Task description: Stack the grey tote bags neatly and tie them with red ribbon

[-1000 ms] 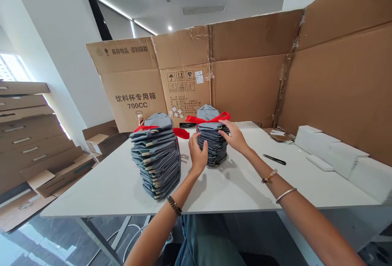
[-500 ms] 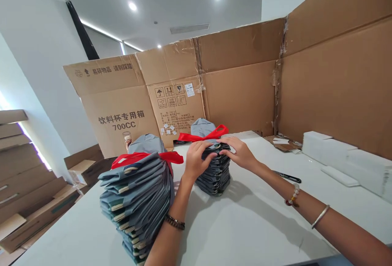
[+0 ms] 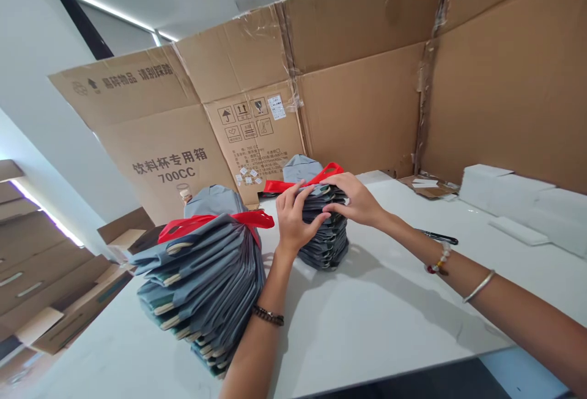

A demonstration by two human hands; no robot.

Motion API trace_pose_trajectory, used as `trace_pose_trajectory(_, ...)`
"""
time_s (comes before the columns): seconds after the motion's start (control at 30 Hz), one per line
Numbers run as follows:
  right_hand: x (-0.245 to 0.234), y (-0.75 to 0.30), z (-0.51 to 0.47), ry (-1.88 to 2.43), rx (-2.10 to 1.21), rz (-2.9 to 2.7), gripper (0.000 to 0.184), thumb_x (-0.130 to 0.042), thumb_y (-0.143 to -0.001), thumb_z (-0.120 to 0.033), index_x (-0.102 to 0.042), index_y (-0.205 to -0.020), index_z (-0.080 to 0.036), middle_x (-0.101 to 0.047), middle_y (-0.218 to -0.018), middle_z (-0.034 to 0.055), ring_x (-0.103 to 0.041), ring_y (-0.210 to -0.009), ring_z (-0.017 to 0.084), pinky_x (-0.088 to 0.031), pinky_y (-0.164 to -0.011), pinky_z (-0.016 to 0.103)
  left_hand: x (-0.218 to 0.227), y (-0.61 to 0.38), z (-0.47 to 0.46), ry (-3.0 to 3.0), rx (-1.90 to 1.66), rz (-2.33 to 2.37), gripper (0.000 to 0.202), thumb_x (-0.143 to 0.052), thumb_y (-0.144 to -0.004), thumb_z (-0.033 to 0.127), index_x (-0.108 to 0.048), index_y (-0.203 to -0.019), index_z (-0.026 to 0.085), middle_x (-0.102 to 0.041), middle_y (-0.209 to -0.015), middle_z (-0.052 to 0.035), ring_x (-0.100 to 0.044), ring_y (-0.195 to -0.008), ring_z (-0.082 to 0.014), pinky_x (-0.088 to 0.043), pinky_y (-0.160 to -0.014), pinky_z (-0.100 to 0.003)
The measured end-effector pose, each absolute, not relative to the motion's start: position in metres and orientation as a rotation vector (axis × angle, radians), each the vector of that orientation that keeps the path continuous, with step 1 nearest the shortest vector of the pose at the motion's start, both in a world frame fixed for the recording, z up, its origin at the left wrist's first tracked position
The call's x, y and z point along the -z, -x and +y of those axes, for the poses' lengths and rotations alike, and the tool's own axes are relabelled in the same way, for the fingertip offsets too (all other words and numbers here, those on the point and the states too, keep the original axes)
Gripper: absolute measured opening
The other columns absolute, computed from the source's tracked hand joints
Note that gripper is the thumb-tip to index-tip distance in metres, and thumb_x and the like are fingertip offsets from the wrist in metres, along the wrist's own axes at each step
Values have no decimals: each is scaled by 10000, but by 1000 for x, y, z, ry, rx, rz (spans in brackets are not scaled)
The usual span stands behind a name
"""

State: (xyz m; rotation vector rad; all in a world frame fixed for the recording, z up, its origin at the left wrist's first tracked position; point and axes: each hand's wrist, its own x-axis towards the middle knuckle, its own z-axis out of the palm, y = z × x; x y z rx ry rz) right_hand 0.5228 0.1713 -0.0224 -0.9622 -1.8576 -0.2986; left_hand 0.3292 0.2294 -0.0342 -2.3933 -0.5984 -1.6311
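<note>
Two stacks of folded grey bags stand on the white table (image 3: 394, 319), each tied with a red ribbon. My left hand (image 3: 293, 218) presses its fingers on the near side of the farther, smaller stack (image 3: 328, 237), near its top. My right hand (image 3: 355, 198) rests on that stack's top right edge, fingers bent over the uppermost bags under the red ribbon (image 3: 321, 175). The bigger stack (image 3: 206, 276) leans at the front left, beside my left forearm, with its own red ribbon (image 3: 215, 223) across the top.
A tall cardboard wall (image 3: 367, 93) of flattened boxes rings the table's back and right. White flat boxes (image 3: 518, 203) lie at the right, a black pen (image 3: 438, 238) just beyond my right wrist. Flattened cartons (image 3: 50, 289) pile up on the floor at left.
The view has moved closer and tilted. Both hands climbed from the sides of the small stack to its top edge, where the fingers now pinch the upper bags.
</note>
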Motion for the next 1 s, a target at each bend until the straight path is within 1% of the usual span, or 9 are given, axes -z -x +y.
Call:
trace_pose_trajectory(0.07,20,-523,170,988,302,-1866,480,-636,-879,-557,-597,-1247,-251,-666,-1200,92,-575,-1138,319,-461,-988,483,38,-327,230,2386,1619,-634,603,-683,-793,624,-629,-1269,259,-612,-1354,-117,-548,-1236,-313,-315,-1116,-476)
trace_pose_trajectory(0.2,22,-525,167,1044,341,-1935,549,-582,-904,-579,-526,-1324,-229,-618,-1289,119,-541,-1199,329,-432,-1009,490,36,-326,237,2515,1599,-609,556,-667,-799,645,-651,-1216,277,-656,-1251,-88,-567,-1191,-286,-345,-1096,-441)
trace_pose_trajectory(0.3,25,-526,168,1074,394,-2010,764,-658,-822,-651,-444,-1400,-200,-560,-1374,150,-505,-1254,354,-412,-1019,499,36,-326,240,2525,1591,-626,550,-632,-812,665,-658,-1204,281,-644,-1253,-90,-562,-1198,-284,-344,-1098,-439)
trace_pose_trajectory(0.37,26,-527,169,1095,437,-2026,832,-718,-768,-655,-437,-1405,-199,-563,-1371,150,-505,-1251,364,-410,-1007,497,42,-325,240,2521,1602,-638,577,-579,-842,676,-633,-1257,280,-569,-1367,-110,-512,-1274,-300,-319,-1123,-454)
trace_pose_trajectory(0.47,22,-528,171,1105,460,-2027,678,-724,-798,-584,-506,-1327,-219,-617,-1292,121,-537,-1202,347,-420,-973,470,56,-323,239,2502,1676,-674,765,-544,-813,747,-513,-1405,262,-345,-1557,-157,-360,-1417,-350,-274,-1157,-499)
trace_pose_trajectory(0.53,17,-529,173,1091,449,-2040,599,-725,-809,-554,-537,-1271,-223,-639,-1250,109,-554,-1174,335,-421,-964,457,65,-322,239,2502,1692,-716,906,-607,-737,782,-444,-1456,255,-266,-1591,-176,-292,-1456,-379,-249,-1169,-526)
trace_pose_trajectory(0.6,11,-529,175,1095,436,-2035,552,-729,-816,-530,-551,-1240,-225,-651,-1229,100,-563,-1158,328,-415,-971,458,70,-322,240,2507,1699,-754,947,-663,-716,752,-397,-1481,261,-246,-1597,-178,-262,-1472,-383,-225,-1181,-538)
trace_pose_trajectory(0.73,3,-531,180,1140,387,-1998,516,-742,-813,-480,-568,-1224,-221,-654,-1226,92,-560,-1154,324,-412,-974,469,69,-322,242,2508,1763,-774,897,-651,-806,643,-281,-1528,261,-192,-1614,-180,-210,-1497,-364,-189,-1195,-551)
trace_pose_trajectory(1.0,-9,-531,184,1142,232,-1983,471,-717,-804,-471,-596,-1180,-215,-654,-1207,107,-562,-1115,324,-446,-945,485,53,-327,245,2565,1793,-766,961,-731,-766,548,-230,-1533,262,-169,-1620,-170,-160,-1519,-345,-203,-1207,-533)
